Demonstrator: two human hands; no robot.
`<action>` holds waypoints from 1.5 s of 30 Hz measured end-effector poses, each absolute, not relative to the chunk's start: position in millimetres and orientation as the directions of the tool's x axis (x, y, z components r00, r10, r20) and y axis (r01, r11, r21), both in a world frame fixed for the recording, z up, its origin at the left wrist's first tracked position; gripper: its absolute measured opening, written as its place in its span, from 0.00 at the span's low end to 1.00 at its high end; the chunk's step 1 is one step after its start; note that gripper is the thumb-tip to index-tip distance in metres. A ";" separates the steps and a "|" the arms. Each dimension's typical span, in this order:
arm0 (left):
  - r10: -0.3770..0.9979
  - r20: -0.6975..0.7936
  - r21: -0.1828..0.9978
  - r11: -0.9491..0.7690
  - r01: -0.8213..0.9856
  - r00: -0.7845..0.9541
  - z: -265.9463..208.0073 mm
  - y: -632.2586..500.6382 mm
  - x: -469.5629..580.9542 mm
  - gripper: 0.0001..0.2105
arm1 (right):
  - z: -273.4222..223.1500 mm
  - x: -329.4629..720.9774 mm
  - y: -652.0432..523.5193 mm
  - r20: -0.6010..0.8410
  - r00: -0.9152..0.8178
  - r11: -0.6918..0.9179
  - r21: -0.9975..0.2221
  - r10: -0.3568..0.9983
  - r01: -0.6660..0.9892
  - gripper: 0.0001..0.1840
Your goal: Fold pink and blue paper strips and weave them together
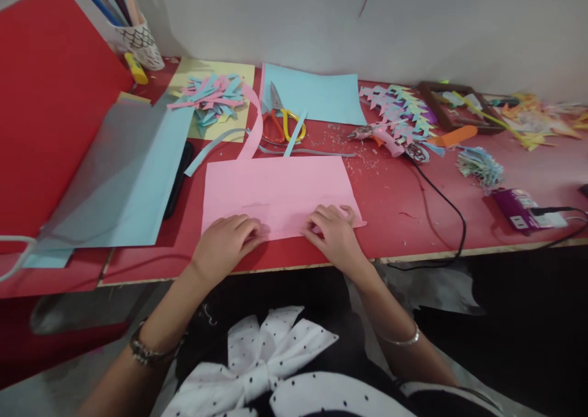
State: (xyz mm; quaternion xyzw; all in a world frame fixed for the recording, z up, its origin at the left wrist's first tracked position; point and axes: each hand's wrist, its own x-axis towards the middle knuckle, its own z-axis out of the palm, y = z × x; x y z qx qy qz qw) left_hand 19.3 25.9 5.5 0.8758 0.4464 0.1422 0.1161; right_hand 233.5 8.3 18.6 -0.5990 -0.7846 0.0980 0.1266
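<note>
A sheet of pink paper (275,187) lies flat on the red table, its near edge close to the table's front. My left hand (229,240) pinches that near edge toward the left, thumb and fingers together. Farther right, my right hand (331,233) pinches the same edge with its thumb and forefinger. The edge seems slightly raised or folded between them, and the right corner curls near my little finger. Beyond the sheet, a pink strip (252,132) and a blue strip (295,134) lie beside scissors (285,120) with red and yellow handles.
Cut strips (215,98) are heaped on yellow paper at the back. A blue sheet (316,92) lies near the wall. A pink glue gun (379,136) with a black cord rests right, near a purple power box (519,209). A red folder (55,98) stands left.
</note>
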 end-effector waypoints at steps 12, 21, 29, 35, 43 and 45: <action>0.907 0.163 0.420 -0.420 0.805 0.388 -6.0 11.6 -31.9 0.23 | 17.4 233.4 7.8 0.085 -0.238 0.253 -0.298 0.967 0.920 0.07; 0.903 0.215 0.399 -0.428 0.811 0.371 -3.8 4.3 -35.2 0.20 | 18.9 204.7 5.3 0.165 -0.235 0.265 -0.192 0.958 0.945 0.06; 0.898 0.210 0.438 -0.440 0.784 0.387 -8.6 7.5 -38.3 0.18 | 9.5 147.2 10.2 0.157 -0.327 0.361 -0.321 0.932 0.875 0.13; 0.917 0.182 0.465 -0.398 0.791 0.355 -5.9 7.4 -38.0 0.18 | 13.8 170.3 9.5 0.115 -0.237 0.263 -0.360 0.965 0.895 0.09; 0.928 0.156 0.497 -0.369 0.785 0.337 -5.6 9.5 -39.7 0.19 | 19.3 224.5 2.4 0.107 -0.097 0.126 -0.310 0.990 0.942 0.08; 0.933 0.137 0.507 -0.355 0.785 0.334 -5.5 10.3 -40.5 0.19 | 19.6 236.2 1.0 0.106 -0.067 0.096 -0.298 0.992 0.950 0.08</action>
